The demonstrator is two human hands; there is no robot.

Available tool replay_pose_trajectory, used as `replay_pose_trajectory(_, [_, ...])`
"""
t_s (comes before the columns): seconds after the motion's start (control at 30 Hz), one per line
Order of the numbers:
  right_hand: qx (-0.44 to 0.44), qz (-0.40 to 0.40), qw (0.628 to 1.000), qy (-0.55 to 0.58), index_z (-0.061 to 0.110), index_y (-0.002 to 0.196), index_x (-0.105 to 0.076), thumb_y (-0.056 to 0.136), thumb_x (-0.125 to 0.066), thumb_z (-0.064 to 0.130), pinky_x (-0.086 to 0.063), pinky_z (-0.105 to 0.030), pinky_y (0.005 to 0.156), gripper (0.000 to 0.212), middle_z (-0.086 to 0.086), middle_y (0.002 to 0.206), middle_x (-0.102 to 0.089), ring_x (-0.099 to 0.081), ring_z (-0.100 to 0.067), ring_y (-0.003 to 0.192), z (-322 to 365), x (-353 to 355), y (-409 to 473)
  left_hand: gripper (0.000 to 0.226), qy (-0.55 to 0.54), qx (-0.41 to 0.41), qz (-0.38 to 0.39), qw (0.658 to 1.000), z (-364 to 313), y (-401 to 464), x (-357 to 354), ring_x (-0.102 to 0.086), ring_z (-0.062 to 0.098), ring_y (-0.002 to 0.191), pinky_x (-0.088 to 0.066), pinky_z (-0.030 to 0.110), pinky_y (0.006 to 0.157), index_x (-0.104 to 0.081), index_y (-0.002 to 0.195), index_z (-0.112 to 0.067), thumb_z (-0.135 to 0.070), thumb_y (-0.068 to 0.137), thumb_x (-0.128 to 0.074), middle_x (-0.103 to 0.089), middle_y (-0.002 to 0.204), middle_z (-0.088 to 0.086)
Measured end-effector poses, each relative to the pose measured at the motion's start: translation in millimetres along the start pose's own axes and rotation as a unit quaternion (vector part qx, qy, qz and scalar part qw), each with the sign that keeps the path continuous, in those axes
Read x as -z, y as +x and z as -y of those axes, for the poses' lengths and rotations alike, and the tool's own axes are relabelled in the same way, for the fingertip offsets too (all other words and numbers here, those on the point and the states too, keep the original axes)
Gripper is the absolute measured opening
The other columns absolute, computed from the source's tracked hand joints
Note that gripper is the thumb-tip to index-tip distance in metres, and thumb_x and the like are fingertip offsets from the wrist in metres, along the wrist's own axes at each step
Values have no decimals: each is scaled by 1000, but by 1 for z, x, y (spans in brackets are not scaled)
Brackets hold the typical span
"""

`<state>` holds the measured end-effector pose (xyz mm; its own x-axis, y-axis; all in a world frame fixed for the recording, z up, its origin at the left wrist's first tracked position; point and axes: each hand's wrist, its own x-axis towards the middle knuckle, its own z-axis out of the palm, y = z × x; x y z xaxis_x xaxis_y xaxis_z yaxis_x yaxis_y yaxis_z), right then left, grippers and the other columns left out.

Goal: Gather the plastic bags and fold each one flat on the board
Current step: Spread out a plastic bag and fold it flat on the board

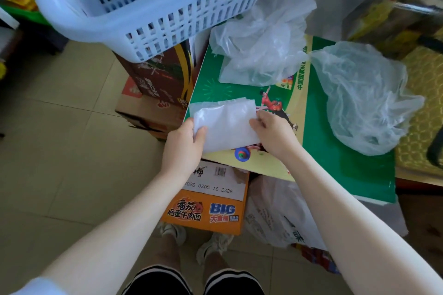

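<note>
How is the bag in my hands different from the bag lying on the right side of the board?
The folded bag is a flat, smooth rectangle; the loose bag is puffed and crumpled. The folded bag is held by the left hand and right hand; the loose bag lies untouched. Both are translucent whitish plastic.

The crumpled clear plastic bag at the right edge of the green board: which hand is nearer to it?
Right. The right hand pinches the folded white bag, apart from the crumpled clear plastic bag; the left hand holds the fold's far side.
</note>
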<state>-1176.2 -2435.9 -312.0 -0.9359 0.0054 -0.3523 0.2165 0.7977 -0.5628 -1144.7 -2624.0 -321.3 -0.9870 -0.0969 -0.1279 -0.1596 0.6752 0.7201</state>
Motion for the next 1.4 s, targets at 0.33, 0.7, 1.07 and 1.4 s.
replay_pose_trajectory(0.33, [-50, -86, 979, -176, 7, 98, -55, 96, -37, 24, -34, -28, 60, 24, -14, 90, -62, -56, -30, 79, 16, -14, 16, 50, 292, -315, -19, 903, 5, 21, -11, -36, 37, 127, -22, 46, 106, -33, 136, -2, -1, 86, -31, -34, 141, 23])
replay_pose_trajectory(0.7, [58, -302, 918, -251, 2, 113, -60, 85, -46, 18, -50, -39, 82, 35, -16, 112, -65, -61, -33, 104, 20, -30, 0, 81, 367, -310, 159, 862, 28, 41, 4, -33, 32, 134, -13, 37, 111, -33, 137, 4, -58, 86, -27, -33, 145, 21])
replay_pose_trajectory(1.07, [152, -80, 939, -298, 10, 144, -31, 95, -25, 48, -15, -39, 113, 63, -5, 150, -32, -25, -18, 140, 15, -60, -7, 90, 342, -291, 160, 879, 40, 37, 9, -21, 32, 137, -5, 36, 111, -26, 139, 7, -63, 83, -27, -24, 148, 24])
replay_pose_trajectory(1.4, [22, -53, 953, -298, 16, 150, -9, 100, -27, 32, -7, -41, 118, 55, -1, 158, 0, 2, -20, 146, 20, -28, -12, 99, 334, -367, 188, 848, 49, 47, 25, -14, 26, 140, 1, 35, 114, -17, 144, -2, -75, 77, -18, -13, 152, 14])
